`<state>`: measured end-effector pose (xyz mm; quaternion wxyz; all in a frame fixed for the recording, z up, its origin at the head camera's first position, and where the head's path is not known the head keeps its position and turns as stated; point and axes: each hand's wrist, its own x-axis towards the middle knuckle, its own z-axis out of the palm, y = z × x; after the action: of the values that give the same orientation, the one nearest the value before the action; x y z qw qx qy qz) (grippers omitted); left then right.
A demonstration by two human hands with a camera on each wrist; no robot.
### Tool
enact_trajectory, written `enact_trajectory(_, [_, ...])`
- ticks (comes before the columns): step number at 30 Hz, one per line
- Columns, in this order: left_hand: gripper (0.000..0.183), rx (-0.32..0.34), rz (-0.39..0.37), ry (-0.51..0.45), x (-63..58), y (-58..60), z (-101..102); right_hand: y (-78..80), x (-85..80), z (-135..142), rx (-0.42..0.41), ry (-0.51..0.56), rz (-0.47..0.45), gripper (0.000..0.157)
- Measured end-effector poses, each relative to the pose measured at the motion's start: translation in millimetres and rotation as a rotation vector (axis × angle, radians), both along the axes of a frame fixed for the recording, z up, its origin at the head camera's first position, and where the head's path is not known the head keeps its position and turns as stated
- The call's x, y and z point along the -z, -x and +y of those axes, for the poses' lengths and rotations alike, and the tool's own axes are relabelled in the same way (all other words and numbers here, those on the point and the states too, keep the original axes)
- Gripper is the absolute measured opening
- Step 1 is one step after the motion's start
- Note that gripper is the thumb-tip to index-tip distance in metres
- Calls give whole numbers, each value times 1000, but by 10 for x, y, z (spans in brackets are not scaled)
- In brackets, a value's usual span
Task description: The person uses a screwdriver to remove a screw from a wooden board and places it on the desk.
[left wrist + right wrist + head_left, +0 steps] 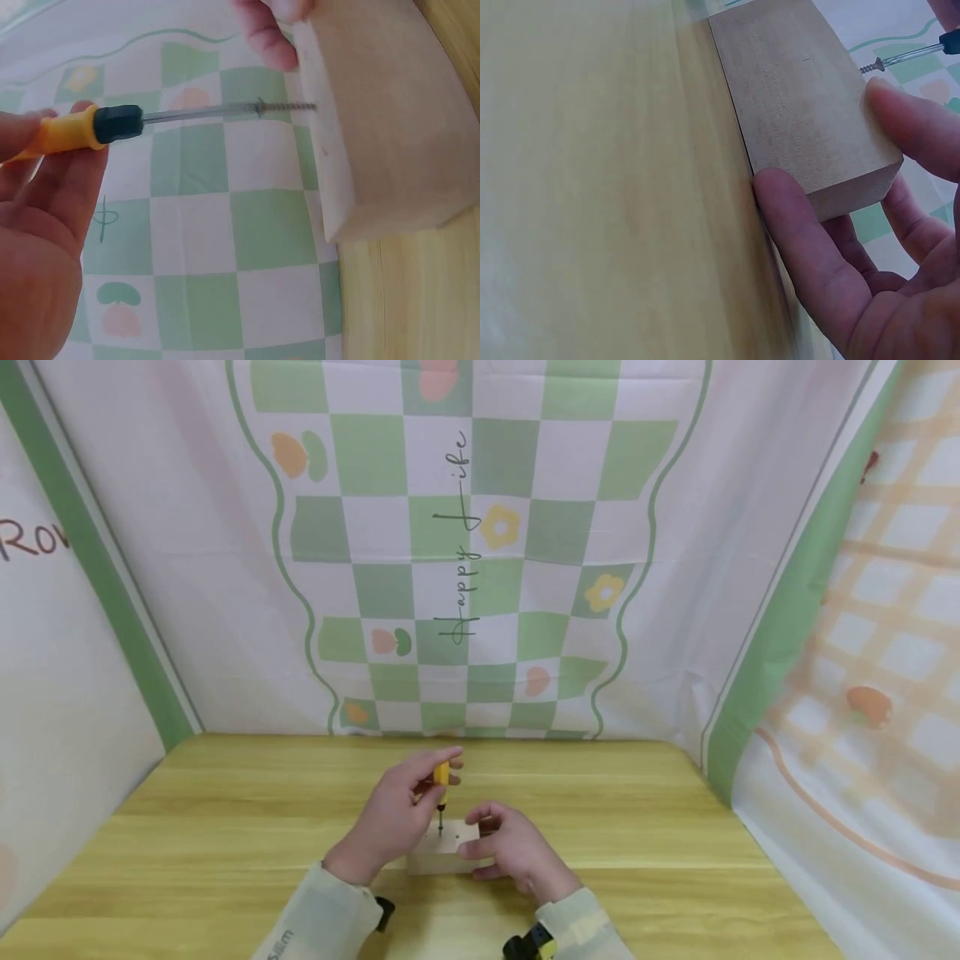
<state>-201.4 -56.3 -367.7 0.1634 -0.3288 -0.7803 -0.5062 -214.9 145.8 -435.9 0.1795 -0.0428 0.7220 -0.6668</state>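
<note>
A pale wooden block (442,862) lies on the table in front of the person. My left hand (401,810) grips the yellow handle of a screwdriver (442,785), which stands upright over the block. In the left wrist view the screwdriver's steel shaft meets the head of a screw (289,106), whose point is at the block's top face and whose threads largely show. Around the block's right end, my right hand (517,852) holds it with thumb and fingers. A small dark hole (457,837) shows in the top face, right of the screw.
The wood-grain table (247,835) spreads out on both sides of the hands. Behind it hangs a green-and-white checked cloth (442,568), with more cloth at the left and right. Each wrist carries a dark strap, and the right one has a black and yellow device (528,943).
</note>
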Motion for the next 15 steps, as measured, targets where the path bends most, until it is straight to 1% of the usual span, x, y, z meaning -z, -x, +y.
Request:
enact_trajectory(2, [56, 5, -11, -20, -1, 3, 2, -2, -4, 2, 1, 2, 8, 42])
enact_trajectory(3, [56, -8, 4, -23, 1, 6, 8, -2, -5, 3, 1, 4, 11, 42])
enact_trajectory(7, [53, -116, 133, -4, 24, 13, 47, -1, -3, 12, 2, 7, 17, 42])
enact_trajectory(10, [49, -161, 192, 7, 43, 8, 65, -1, -3, 17, -3, 6, 9, 42])
enact_trajectory(12, [46, -155, 202, 12, 49, 4, 61, -2, -2, 18, -7, 3, 5, 41])
enact_trajectory(14, [46, -116, 194, 10, 49, 2, 50, -4, -2, 18, -9, 3, 3, 41])
enact_trajectory(15, [47, -86, 175, 8, 48, 2, 43, -5, -3, 17, -8, 3, 3, 42])
